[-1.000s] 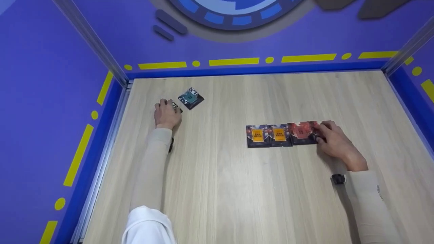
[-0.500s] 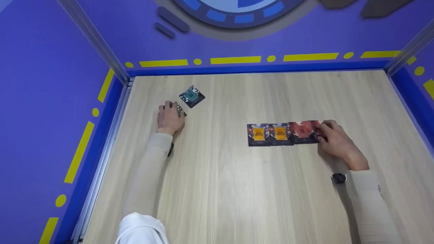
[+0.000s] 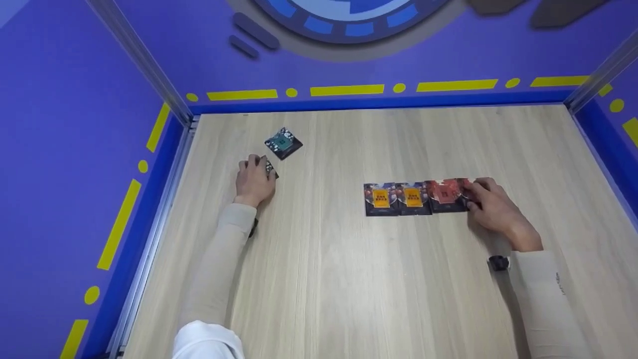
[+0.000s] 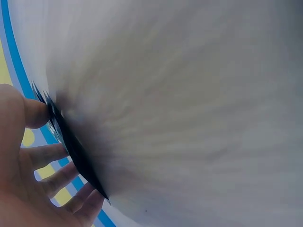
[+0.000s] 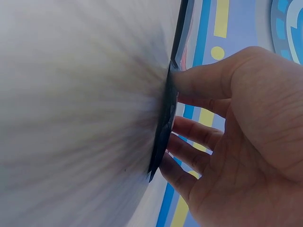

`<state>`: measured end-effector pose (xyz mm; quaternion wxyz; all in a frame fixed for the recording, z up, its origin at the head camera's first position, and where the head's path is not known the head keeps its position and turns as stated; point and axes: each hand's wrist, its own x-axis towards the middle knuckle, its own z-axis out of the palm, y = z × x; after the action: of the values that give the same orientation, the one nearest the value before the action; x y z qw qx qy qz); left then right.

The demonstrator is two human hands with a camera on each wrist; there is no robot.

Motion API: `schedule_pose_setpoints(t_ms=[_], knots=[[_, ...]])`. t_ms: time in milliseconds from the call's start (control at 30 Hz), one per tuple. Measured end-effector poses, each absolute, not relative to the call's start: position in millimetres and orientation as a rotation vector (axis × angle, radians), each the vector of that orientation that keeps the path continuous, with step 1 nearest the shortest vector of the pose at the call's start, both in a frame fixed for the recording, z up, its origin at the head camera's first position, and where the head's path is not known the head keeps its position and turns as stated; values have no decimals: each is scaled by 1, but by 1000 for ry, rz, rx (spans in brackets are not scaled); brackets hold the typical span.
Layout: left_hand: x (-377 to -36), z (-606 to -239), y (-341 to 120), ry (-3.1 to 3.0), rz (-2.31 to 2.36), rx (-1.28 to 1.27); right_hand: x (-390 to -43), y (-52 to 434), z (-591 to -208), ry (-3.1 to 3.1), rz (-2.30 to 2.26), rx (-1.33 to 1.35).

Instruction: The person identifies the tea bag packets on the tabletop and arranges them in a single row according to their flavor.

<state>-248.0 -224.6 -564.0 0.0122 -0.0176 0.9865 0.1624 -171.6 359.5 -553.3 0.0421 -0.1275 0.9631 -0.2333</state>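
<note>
- The left hand point(image 3: 255, 183) is held palm down at the end of an outstretched arm, towards the far left of the counter point(image 3: 319, 269).
- Its fingers are bent over a speckled packet point(image 3: 271, 168) and spread apart; the packet is gripped between the thumb and the other tips.
- The right hand point(image 3: 498, 209) is angled inward from the right, with the wrist raised above the counter.
- By its fingers — parted, the thumb set opposite — an end red packet point(image 3: 462, 185) is gripped; much of it is covered by the hand.
- Both forearms are covered by pale sleeves point(image 3: 536, 284), and a small black device point(image 3: 498, 263) is worn below the right wrist.
- In the row beside the right hand, a first orange-panelled packet point(image 3: 380, 198), a second orange-panelled packet point(image 3: 413, 197) and a middle red packet point(image 3: 444, 194) are laid edge to edge, up to the end one.
- Dark characters are printed on the coloured panels, too small to be read; the dark lettering on the right sleeve cannot be made out either.
- A teal packet point(image 3: 283, 143) is laid askew just beyond the speckled one.
- The counter is finished in pale wood grain and enclosed by blue-purple walls point(image 3: 329, 70), marked with yellow bars and dots; the corners are framed by metal posts point(image 3: 137, 60).
</note>
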Motion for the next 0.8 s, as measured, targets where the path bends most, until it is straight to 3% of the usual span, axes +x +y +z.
schedule_pose_setpoints(t_ms=[800], knots=[[-236, -561, -205, 3053, 377, 76, -171, 362, -556, 2968, -712, -435]])
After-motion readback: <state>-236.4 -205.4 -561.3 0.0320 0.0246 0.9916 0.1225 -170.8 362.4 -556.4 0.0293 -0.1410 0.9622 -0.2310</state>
